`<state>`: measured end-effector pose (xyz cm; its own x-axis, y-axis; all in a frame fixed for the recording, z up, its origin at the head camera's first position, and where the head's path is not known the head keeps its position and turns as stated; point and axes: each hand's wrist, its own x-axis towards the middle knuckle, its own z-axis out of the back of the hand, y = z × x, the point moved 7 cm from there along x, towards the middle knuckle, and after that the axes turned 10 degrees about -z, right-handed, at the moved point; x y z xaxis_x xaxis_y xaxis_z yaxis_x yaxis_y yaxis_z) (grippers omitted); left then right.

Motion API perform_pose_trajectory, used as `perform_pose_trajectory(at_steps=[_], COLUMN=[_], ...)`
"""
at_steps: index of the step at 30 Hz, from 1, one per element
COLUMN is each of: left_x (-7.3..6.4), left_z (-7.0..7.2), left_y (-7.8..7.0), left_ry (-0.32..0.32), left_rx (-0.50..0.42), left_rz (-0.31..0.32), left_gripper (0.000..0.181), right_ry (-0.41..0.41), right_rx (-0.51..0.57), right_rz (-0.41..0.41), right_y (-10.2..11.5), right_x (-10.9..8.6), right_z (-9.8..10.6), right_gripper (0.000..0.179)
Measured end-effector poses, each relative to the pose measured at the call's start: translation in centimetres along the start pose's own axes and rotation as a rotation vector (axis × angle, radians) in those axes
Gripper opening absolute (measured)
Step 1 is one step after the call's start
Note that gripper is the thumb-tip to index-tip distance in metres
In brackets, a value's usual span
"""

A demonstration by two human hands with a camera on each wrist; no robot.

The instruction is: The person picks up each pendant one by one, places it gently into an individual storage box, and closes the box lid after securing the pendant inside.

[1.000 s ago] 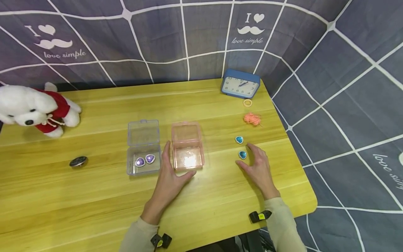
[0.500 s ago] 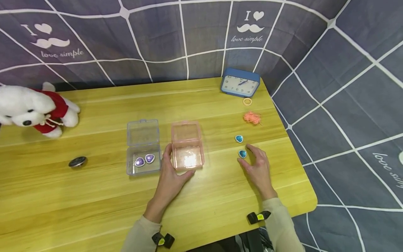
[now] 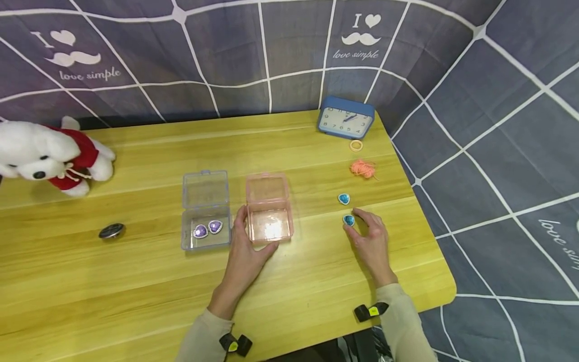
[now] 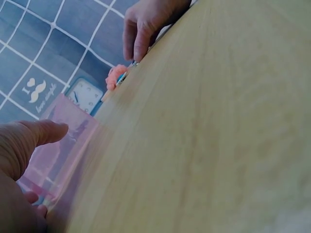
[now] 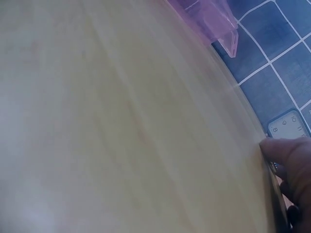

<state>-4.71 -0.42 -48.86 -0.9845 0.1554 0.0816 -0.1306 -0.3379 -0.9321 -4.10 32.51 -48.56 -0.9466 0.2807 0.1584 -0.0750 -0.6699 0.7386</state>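
Narrowing right hand [image 3: 371,244] around nearer blue heart-shaped gem [image 3: 349,220], seemingly beginning to grasp, being unable to tell whether pinching; keeping left hand [image 3: 244,259] spread beside pink hinged box [image 3: 270,215]

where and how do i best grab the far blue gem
Pinch the far gem by its left and right edges, probably from above: it is small and lies face up, with the near gem just in front.
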Motion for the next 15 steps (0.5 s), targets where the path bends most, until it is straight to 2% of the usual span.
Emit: perform_pose_trajectory(at_steps=[9, 15], left_x=[0.11, 0.09], left_z=[0.14, 0.04], left_y=[0.07, 0.14], left_ry=[-0.004, -0.014], left_rx=[-0.005, -0.01], left_rz=[0.006, 0.019], left_gripper=[0.116, 0.114], right_ry=[0.007, -0.012], right_rx=[0.006, 0.008], right_rz=[-0.033, -0.022], right_y=[-0.03, 0.04], right_x=[0.06, 0.08], right_z=[-0.26, -0.16], right_gripper=[0.044, 0.042])
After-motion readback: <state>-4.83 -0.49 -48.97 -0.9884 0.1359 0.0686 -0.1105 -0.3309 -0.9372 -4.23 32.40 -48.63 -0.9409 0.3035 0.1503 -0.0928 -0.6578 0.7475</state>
